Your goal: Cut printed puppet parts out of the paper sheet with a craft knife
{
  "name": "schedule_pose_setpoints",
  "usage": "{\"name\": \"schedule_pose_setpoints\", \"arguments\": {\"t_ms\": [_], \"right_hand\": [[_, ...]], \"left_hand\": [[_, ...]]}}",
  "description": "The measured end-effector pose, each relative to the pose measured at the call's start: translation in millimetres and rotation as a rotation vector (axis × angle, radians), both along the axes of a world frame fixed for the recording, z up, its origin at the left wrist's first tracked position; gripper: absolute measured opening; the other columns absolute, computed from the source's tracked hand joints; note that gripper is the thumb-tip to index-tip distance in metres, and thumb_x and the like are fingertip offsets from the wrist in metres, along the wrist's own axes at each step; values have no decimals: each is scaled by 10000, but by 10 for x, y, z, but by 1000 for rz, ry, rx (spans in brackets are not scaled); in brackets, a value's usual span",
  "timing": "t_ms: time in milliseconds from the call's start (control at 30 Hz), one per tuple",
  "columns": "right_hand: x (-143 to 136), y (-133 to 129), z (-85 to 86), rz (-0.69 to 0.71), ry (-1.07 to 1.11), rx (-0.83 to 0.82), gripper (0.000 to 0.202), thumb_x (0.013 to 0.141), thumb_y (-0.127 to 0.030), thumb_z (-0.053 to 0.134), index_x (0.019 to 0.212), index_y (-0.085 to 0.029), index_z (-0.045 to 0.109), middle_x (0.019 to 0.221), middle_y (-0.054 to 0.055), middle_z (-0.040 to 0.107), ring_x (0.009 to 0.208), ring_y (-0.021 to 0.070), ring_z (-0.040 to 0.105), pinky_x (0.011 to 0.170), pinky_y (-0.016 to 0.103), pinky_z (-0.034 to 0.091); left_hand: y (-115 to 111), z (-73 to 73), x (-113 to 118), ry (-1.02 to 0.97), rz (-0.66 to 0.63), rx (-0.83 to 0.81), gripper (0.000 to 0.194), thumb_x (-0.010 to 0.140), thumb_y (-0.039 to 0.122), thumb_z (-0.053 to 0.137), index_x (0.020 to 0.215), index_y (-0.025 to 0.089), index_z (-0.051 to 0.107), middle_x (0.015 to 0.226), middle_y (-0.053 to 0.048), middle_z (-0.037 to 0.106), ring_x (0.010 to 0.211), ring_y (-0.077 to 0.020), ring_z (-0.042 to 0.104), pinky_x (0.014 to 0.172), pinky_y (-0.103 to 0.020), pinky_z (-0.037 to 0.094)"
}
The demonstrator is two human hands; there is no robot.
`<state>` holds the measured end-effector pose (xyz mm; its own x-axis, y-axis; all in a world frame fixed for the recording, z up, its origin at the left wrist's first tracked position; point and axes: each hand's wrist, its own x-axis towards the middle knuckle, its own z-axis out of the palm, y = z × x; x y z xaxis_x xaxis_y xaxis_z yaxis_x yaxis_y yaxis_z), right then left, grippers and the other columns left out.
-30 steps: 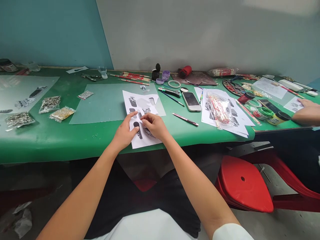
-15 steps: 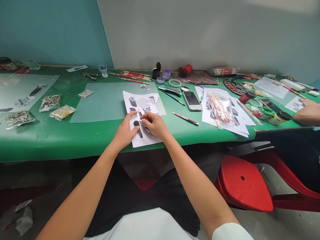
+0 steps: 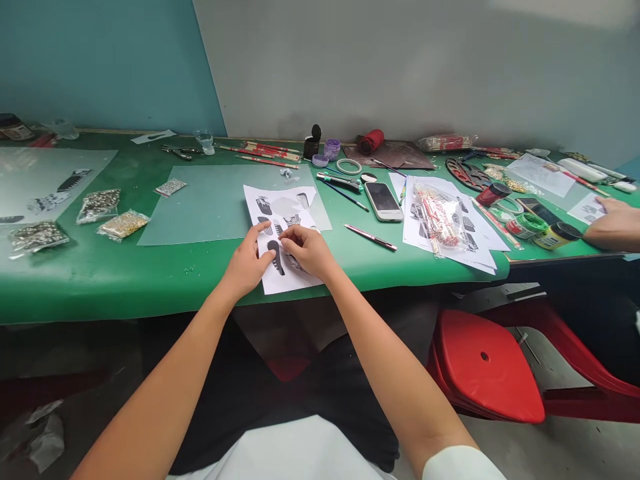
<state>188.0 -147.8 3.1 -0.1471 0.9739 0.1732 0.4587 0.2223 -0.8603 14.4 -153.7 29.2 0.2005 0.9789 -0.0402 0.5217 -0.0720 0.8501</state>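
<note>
A white sheet of paper (image 3: 256, 200) printed with dark shapes lies near the table's front edge, its left side slightly lifted. My left hand (image 3: 246, 263) rests on its left part, thumb and index finger spread apart around a printed shape. On the right part of the sheet is my right hand (image 3: 306, 248), its thumb and fingertips pinched together close to the left thumb. Whatever is in that pinch is too small or hidden to make out. Beneath the sheet's upper part lies a translucent plastic sheet (image 3: 200, 207).
To the right are a pen (image 3: 370, 237), a phone (image 3: 383, 201), a box cutter (image 3: 340, 182) and a bag of red-and-white sticks (image 3: 440, 217) on printed papers. Bead packets (image 3: 123, 225) lie left. A co-worker's hand (image 3: 613, 223) is far right, above a red stool (image 3: 487, 367).
Hardly anything differs. The view has shifted very slightly, and both hands keep nearly the same place on the paper.
</note>
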Motion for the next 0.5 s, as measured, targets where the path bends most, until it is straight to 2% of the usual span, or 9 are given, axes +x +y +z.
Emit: {"name": "schedule_pose_setpoints", "arguments": {"t_ms": [233, 367, 500], "right_hand": [[-10, -74, 58, 81, -76, -17, 299, 977, -447, 607, 946, -153, 654, 887, 2, 663, 783, 124, 634, 749, 312, 558], [7, -66, 53, 129, -99, -42, 294, 956, -443, 641, 918, -151, 648, 854, -8, 653, 747, 113, 621, 717, 295, 552], [32, -33, 47, 118, -69, -53, 294, 979, -437, 607, 962, -147, 651, 884, -1, 659, 767, 119, 632, 723, 299, 559]], "left_hand": [[12, -82, -39, -93, -13, -10, 391, 975, 380, 611, 1290, 152, 566, 1123, -79, 653, 902, -162, 661, 773, -335, 607], [-13, -62, -47, -80, -17, 17, 391, 975, 383, 610, 1289, 153, 566, 1123, -78, 652, 903, -162, 659, 777, -337, 605], [-51, -24, -76, -50, -48, 18, 387, 974, 378, 614, 1285, 152, 568, 1109, -75, 654, 889, -158, 658, 771, -332, 604]]}}
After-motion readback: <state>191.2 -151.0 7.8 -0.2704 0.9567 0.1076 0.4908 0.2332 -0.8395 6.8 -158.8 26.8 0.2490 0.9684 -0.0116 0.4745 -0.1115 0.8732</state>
